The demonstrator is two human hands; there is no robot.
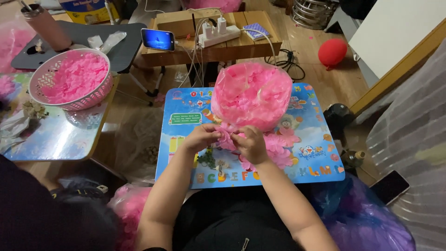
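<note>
A wooden plank floor [325,79] runs under the whole scene, with a sloped white board [395,32] at the right edge of the room. 3 low surfaces stand on the floor: a blue cartoon-printed folding table [186,153] in the centre, a shiny printed table [60,135] at the left, and 1 wooden bench [251,44] beyond them. A dark lap desk [125,44] lies behind the left table.

On the blue table stands 1 clear bag of pink petals [253,95], bulging and upright, just behind the hands. On the left table sits 1 pink slotted basket [74,79], also heaped with pink petals. At the lower right lies 1 blue-purple plastic bag [371,218]; at the lower left, 1 further bag of pink pieces [130,209].

The left hand [202,138] and right hand [251,144] meet over the near half of the blue table, fingers drawn together and pinched on a pink fabric flower [227,139] held between them. 1 pile of finished pink flowers [281,148] lies touching the right hand's far side.

Smaller items: 1 red balloon [333,52] on the floor, 1 pink bottle [44,25] at the upper left, 1 white power strip [218,35] and 1 lit phone [158,39] on the bench, 1 dark phone [390,186] at the right.
</note>
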